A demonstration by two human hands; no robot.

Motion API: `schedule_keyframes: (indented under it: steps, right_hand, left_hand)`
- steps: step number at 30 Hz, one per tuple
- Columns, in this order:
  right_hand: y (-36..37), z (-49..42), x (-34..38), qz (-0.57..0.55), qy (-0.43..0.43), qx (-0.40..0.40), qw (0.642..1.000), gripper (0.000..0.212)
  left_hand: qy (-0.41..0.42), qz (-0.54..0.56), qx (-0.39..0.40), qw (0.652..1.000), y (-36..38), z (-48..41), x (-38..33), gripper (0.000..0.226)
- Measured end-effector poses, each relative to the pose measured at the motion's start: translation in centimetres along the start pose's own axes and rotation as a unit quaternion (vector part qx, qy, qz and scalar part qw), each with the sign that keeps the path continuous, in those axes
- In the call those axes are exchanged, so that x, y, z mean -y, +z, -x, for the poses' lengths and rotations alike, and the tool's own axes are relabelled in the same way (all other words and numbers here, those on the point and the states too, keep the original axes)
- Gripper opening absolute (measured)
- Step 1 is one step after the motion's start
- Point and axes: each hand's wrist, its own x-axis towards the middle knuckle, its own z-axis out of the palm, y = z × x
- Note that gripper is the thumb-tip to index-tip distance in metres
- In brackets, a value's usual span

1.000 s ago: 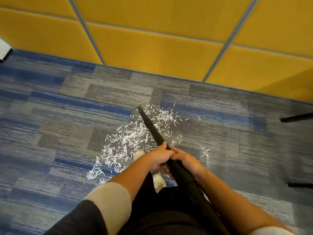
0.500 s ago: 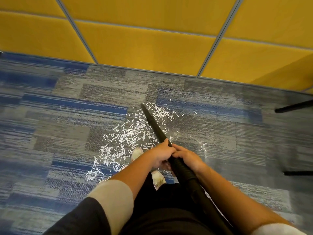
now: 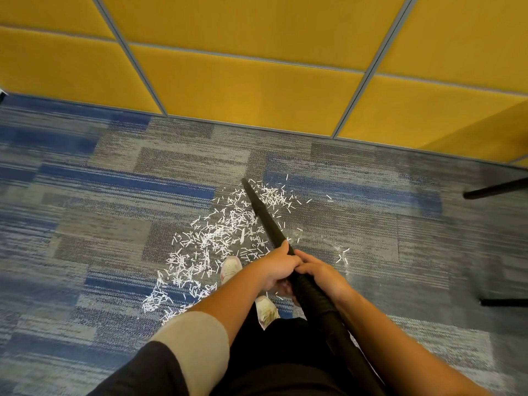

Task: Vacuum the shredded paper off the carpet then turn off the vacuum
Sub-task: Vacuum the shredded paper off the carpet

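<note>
A black vacuum wand (image 3: 264, 214) slants from the lower right up to the middle of the view, and its tip rests on the far end of a spread of white shredded paper (image 3: 211, 241) on the blue-grey carpet (image 3: 100, 224). My left hand (image 3: 278, 267) grips the wand from the left. Just behind it, my right hand (image 3: 320, 274) grips the ribbed hose end from the right. A few stray shreds (image 3: 343, 255) lie to the right of the wand. The vacuum body is out of view.
A yellow panelled wall (image 3: 257, 81) runs along the far edge of the carpet. Black furniture legs (image 3: 497, 190) reach in at the right edge, with another black leg (image 3: 503, 302) lower down. My two pale shoes (image 3: 230, 265) stand at the near edge of the paper.
The wand tip has slid slightly to the right along the far end of the paper. Both hands keep the same grip. The camera has shifted a little.
</note>
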Motion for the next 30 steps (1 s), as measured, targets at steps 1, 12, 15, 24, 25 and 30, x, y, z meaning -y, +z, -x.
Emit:
schedule_keyframes:
  steps: [1,12,15,24,25,30]
  right_hand:
    - [-0.1,-0.1,0.1,0.004,-0.001,-0.003,1.0,0.056]
    - [-0.4,0.4,-0.2,0.0,-0.005,-0.002,1.0,0.055]
    - [-1.0,0.6,-0.2,-0.012,-0.011,-0.014,1.0,0.054]
    - [-2.0,0.9,-0.5,-0.033,-0.009,-0.028,0.999,0.053]
    - [-2.2,0.8,-0.5,-0.032,-0.011,-0.032,0.999,0.053]
    - [-2.4,0.9,-0.4,-0.003,-0.019,-0.024,1.0,0.054]
  left_hand:
    - [0.001,0.001,-0.001,1.0,0.1,0.0,-0.2,0.072]
    - [0.0,-0.016,0.002,1.0,0.6,-0.1,0.2,0.07]
    - [0.0,-0.014,0.007,1.0,1.2,-0.3,-0.1,0.07]
    - [-0.013,-0.01,0.024,1.0,2.0,-1.0,-0.6,0.072]
    - [-0.014,-0.011,0.024,1.0,2.1,-1.0,-0.8,0.072]
    - [-0.016,-0.017,0.027,0.999,2.2,-1.1,-0.8,0.073]
